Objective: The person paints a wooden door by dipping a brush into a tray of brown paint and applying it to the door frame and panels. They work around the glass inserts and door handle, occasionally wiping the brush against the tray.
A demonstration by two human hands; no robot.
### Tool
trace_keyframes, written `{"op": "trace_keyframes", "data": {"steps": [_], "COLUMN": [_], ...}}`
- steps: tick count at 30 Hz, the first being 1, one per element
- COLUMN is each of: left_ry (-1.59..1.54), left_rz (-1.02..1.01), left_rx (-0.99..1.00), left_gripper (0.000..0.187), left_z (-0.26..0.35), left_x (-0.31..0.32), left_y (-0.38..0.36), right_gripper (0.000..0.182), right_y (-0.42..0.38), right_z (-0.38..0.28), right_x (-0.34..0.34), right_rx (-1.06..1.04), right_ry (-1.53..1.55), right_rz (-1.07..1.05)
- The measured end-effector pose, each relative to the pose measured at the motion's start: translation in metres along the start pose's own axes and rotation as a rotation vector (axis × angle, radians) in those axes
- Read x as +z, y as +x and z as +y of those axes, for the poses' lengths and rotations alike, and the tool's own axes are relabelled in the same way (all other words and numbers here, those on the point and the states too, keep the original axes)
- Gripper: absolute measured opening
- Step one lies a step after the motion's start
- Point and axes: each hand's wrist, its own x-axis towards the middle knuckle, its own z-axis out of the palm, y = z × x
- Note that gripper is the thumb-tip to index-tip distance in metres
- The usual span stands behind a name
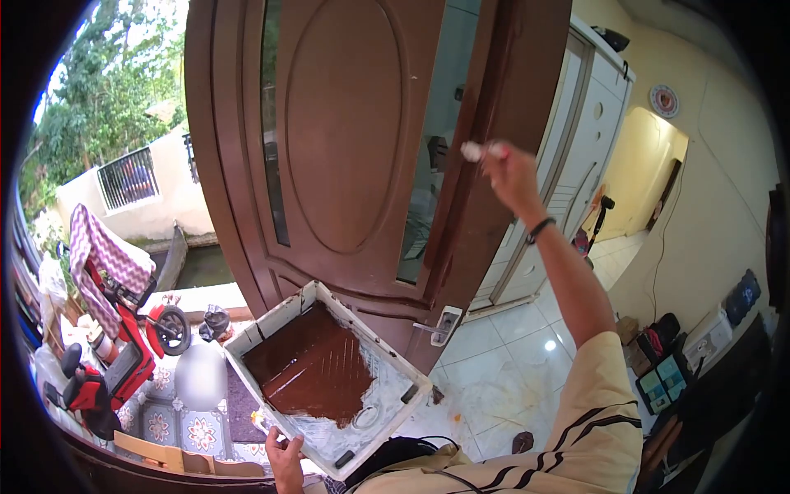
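Observation:
My right hand (510, 169) is raised at the edge of a brown wooden door (346, 140), shut on a small white-handled brush (476, 151) whose tip is hidden against the door's frame strip. A dark band sits on that wrist. My left hand (284, 461) grips the near corner of a white paint tray (393, 375) from below and holds it up tilted. The tray holds a pool of brown paint (317, 366) over its ribbed slope.
The door stands open, with narrow glass panels and a metal handle (440, 325) low on its edge. White tiled floor (510, 370) and a white cabinet (576, 165) lie to the right. A red scooter (115, 346) stands on patterned tiles outside at left. Clutter lies at far right.

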Motion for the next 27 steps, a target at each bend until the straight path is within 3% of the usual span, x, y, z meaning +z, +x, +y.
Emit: {"op": "trace_keyframes", "data": {"steps": [4, 7, 9, 11, 13, 16, 17, 19, 21, 22, 23, 27], "left_ry": [-0.042, -0.021, 0.003, 0.014, 0.01, -0.036, -0.05, -0.074, 0.017, 0.058, 0.162, 0.176], "left_rz": [0.016, 0.03, 0.003, -0.006, 0.004, 0.027, 0.029, 0.027, -0.024, -0.047, 0.105, 0.066], "left_rx": [0.011, 0.021, 0.018, 0.021, 0.02, 0.005, 0.017, 0.039, 0.034, 0.032, -0.013, -0.044], "left_gripper": [0.033, 0.032, 0.032, 0.032, 0.031, 0.032, 0.033, 0.035, 0.038, 0.04, 0.053, 0.056], "left_z": [-0.003, -0.002, -0.007, -0.007, -0.005, -0.004, -0.002, 0.002, 0.006, 0.008, 0.011, 0.021], "left_x": [-0.001, 0.0, -0.005, -0.006, -0.002, 0.001, 0.003, 0.008, 0.004, 0.001, 0.006, 0.007], "left_y": [-0.001, -0.002, -0.001, 0.0, -0.003, -0.004, -0.004, -0.006, -0.004, -0.004, -0.012, -0.013], "right_gripper": [0.01, 0.011, 0.016, 0.016, 0.012, 0.02, 0.028, 0.028, 0.016, 0.017, 0.019, 0.017], "right_y": [0.056, 0.044, 0.008, -0.034, -0.071, -0.077, -0.064, -0.027, 0.024, 0.05, 0.074, 0.145], "right_z": [-0.02, -0.033, -0.011, 0.006, -0.007, -0.016, -0.017, 0.003, 0.011, 0.004, -0.006, -0.043], "right_x": [-0.013, -0.01, 0.008, 0.023, 0.03, 0.032, 0.019, 0.004, -0.02, -0.032, -0.045, -0.071], "right_rx": [-0.439, -0.735, -0.625, -0.678, -0.53, -0.292, -0.068, 0.048, 0.006, -0.034, -0.074, -0.341], "right_ry": [-0.221, -0.496, -0.629, -0.658, -0.428, 0.024, -0.009, -0.042, -0.096, -0.114, -0.131, -0.17], "right_rz": [0.389, 0.288, 0.033, -0.114, -0.177, -0.099, -0.207, -0.161, -0.076, -0.013, 0.049, 0.339]}}
